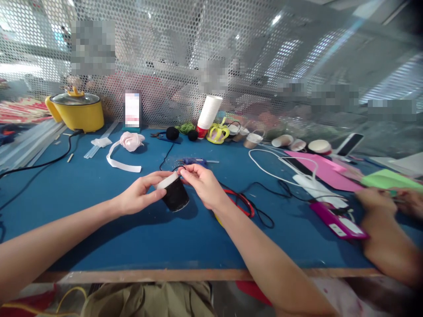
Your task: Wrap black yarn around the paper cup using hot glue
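Observation:
My left hand is closed around a small cup, its thumb and fingers on the white rim. Black covers most of the cup's side, apparently wound yarn, and the cup tilts above the blue table. At the rim my right hand pinches a black yarn strand between thumb and fingertips. That strand runs back over the table toward a black yarn ball. Just behind my right hand lies a blue glue gun. Parts of the cup's rim are hidden by my fingers.
A yellow electric pot stands back left, near clear glue sticks. White ribbon with a fabric rose lies left of centre. Stacked paper cups lean behind. Cables and a magenta power strip lie right, beside another person's hands.

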Action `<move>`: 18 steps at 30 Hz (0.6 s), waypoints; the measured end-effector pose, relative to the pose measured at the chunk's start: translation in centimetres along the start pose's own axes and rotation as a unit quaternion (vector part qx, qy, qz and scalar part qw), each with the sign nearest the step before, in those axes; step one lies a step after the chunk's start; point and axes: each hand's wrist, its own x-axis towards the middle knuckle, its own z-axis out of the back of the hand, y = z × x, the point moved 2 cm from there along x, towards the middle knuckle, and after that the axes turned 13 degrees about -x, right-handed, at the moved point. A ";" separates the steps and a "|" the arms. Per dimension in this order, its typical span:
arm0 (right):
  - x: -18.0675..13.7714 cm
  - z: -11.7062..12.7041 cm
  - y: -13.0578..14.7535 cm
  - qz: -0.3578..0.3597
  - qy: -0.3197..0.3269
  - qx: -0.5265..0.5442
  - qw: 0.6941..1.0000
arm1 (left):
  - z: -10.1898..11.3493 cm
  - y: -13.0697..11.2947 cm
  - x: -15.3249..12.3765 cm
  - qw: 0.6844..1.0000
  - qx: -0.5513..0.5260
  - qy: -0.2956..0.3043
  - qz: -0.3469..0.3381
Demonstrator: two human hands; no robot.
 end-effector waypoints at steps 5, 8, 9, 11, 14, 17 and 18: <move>-0.1 -0.3 -0.2 -0.018 0.013 0.009 1.000 | 0.0 -0.1 -0.1 1.000 -0.008 0.000 0.001; -0.1 -0.4 -0.4 -0.019 0.024 0.005 1.000 | 0.0 -0.1 -0.1 1.000 -0.015 -0.001 -0.001; -0.1 -0.4 -0.4 -0.018 0.026 0.001 0.999 | 0.0 -0.1 -0.1 1.000 -0.016 -0.001 0.000; -0.1 -0.4 -0.5 -0.012 0.025 -0.013 1.000 | 0.0 -0.2 -0.1 1.000 -0.016 -0.002 -0.001; -0.1 -0.6 -0.7 -0.003 0.022 -0.037 0.999 | 0.0 -0.3 -0.1 1.000 -0.012 0.000 -0.005; -0.2 -1.0 -0.8 -0.002 0.015 -0.045 0.999 | 0.1 -0.4 -0.1 1.000 -0.012 0.001 -0.006; -0.3 -1.1 -0.8 -0.003 0.009 -0.046 0.999 | 0.0 -0.4 -0.1 1.000 -0.015 0.001 -0.006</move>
